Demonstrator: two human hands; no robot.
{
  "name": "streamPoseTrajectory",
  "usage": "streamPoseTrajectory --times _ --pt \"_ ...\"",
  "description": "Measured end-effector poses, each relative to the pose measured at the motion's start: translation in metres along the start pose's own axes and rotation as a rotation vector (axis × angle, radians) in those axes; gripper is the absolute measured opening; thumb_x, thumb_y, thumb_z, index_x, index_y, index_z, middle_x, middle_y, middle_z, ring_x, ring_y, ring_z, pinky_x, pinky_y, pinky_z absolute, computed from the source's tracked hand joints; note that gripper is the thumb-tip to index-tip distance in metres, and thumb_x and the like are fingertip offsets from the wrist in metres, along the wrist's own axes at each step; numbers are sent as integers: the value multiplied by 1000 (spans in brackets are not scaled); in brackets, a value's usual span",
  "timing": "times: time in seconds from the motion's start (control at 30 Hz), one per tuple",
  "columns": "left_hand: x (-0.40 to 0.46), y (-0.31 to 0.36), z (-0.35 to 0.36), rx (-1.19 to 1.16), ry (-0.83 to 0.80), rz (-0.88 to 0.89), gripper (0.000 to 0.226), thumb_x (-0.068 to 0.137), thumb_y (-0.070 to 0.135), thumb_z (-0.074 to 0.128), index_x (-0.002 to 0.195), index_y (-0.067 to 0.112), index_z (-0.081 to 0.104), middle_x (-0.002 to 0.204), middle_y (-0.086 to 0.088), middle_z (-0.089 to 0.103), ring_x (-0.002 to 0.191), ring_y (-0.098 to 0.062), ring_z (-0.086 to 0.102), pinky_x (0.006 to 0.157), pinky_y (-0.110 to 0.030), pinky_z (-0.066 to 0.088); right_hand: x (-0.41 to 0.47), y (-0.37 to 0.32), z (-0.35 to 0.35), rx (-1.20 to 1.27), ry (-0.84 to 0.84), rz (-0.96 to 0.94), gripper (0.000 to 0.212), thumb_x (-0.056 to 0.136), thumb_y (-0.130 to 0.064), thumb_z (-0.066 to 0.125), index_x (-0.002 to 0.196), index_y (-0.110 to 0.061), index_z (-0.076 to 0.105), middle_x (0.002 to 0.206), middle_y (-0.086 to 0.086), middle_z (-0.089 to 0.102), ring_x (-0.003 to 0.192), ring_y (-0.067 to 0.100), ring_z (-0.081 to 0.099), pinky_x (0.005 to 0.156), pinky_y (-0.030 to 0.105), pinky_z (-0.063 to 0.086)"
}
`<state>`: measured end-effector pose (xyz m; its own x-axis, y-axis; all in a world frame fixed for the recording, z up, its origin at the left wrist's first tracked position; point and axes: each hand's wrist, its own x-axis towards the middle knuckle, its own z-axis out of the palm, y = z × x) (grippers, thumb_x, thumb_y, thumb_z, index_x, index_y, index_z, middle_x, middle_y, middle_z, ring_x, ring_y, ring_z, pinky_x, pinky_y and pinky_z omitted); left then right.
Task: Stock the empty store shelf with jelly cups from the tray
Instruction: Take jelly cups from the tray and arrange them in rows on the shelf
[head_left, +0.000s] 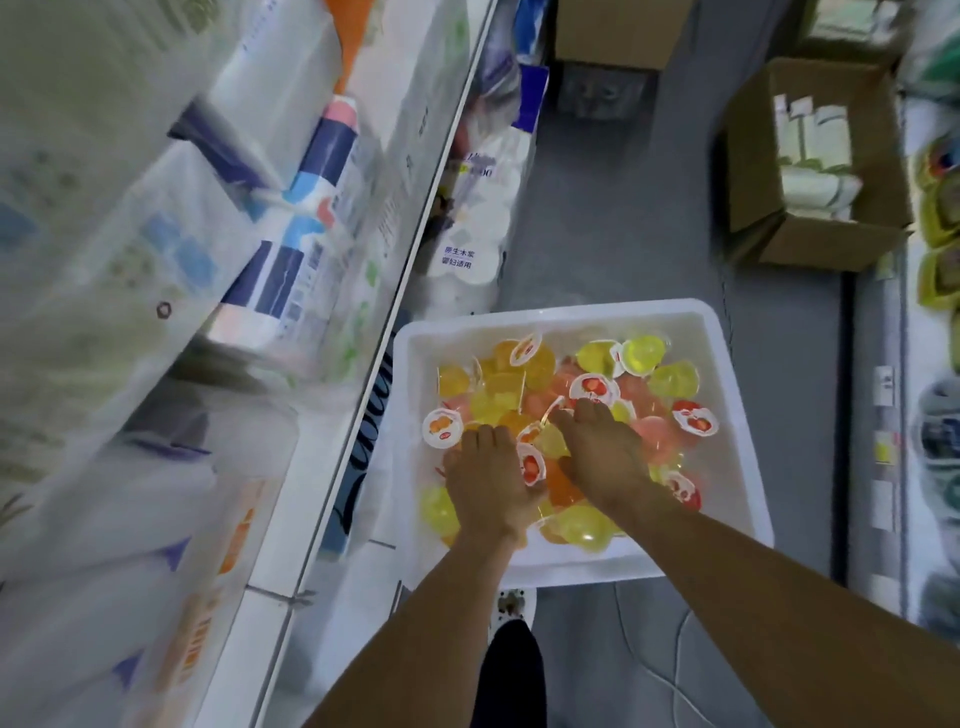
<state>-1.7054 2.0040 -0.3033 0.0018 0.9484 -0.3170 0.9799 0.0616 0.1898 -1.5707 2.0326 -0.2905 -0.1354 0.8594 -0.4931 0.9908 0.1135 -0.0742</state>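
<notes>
We reached both hands into the white plastic tray (737, 415) on the grey floor (623, 234). Our left hand (488, 483) and right hand (602, 452) lay flat, fingers straight, on the yellow, orange and pink jelly cups (498, 395) piled inside.

Above tray: the white tray (737, 415) is open-topped, so there is free entry from overhead.
Left: shelf edge (395, 291) and packed tissue packs (291, 218) crowd close.
Ahead: bare floor (613, 218).
Right, beyond: cardboard box (810, 156) stands well apart.
</notes>
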Motion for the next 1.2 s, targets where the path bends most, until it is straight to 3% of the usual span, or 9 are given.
streamPoseTrajectory --times 0.23,0.37,0.5,0.6,0.77,0.87,0.93,1.07,1.2 --pt "-8 -3 -19 -139 -98 5 34 67 55 65 83 25 64 89 5 63 96 -18 55 85 -35 40 -33 -1 -19 80 56 16 56 82 -38 67 133 -28 48 131 2 46 121 21 44 81 32 46" --pt "-37 -4 -37 -439 -60 -82 53 54 56 72 92 25 53 92 7 58 86 -16 56 78 -35 49 -68 -5 -29 293 106 55 60 78 -42 71 130 -21 49 130 2 48 115 22 52 83 33 49" --pt "-85 -8 -72 -650 -16 -104 52 66 31 80 104 23 46 102 6 44 90 -14 56 72 -23 48 -116 -11 -45 587 113 42 57 73 -33 79 115 -20 43 114 -1 56 100 21 59 77 32 51" --pt "-134 -9 -104 -726 80 -128 49 69 24 80 106 23 48 106 4 41 92 -14 56 79 -25 50 -165 -19 -64 695 118 -51 54 74 -25 80 106 -22 37 102 -5 54 87 15 55 65 20 42" --pt "-239 -15 -147 -804 264 -127 41 70 29 80 103 26 56 105 5 44 86 -3 54 73 -12 43 -253 -40 -88 765 190 -202 48 75 -26 75 116 -18 51 105 -9 57 94 13 55 79 23 42" --pt "-312 -24 -167 -888 365 -162 30 68 30 78 95 28 65 101 5 52 87 -8 59 77 -18 46 -307 -57 -100 834 186 -332 12 78 -27 71 88 -29 65 80 -19 62 77 2 55 65 14 37" --pt "-359 -33 -180 -954 426 -180 26 61 34 72 87 30 68 97 5 59 83 -6 61 74 -16 47 -345 -76 -109 902 137 -410 12 82 -28 69 71 -29 64 64 -17 58 62 -2 48 57 12 34" --pt "-442 -57 -209 -1016 545 -228 26 57 33 71 83 29 71 88 5 69 75 -4 64 64 -12 48 -410 -122 -124 955 22 -501 14 85 -41 66 83 -27 70 72 6 66 65 12 57 65 23 47" --pt "-508 -87 -233 -988 623 -292 23 65 25 79 87 29 71 90 1 70 74 -9 63 61 -20 46 -457 -171 -138 922 -70 -553 22 88 -45 60 92 -23 58 74 4 60 64 17 58 59 34 55"
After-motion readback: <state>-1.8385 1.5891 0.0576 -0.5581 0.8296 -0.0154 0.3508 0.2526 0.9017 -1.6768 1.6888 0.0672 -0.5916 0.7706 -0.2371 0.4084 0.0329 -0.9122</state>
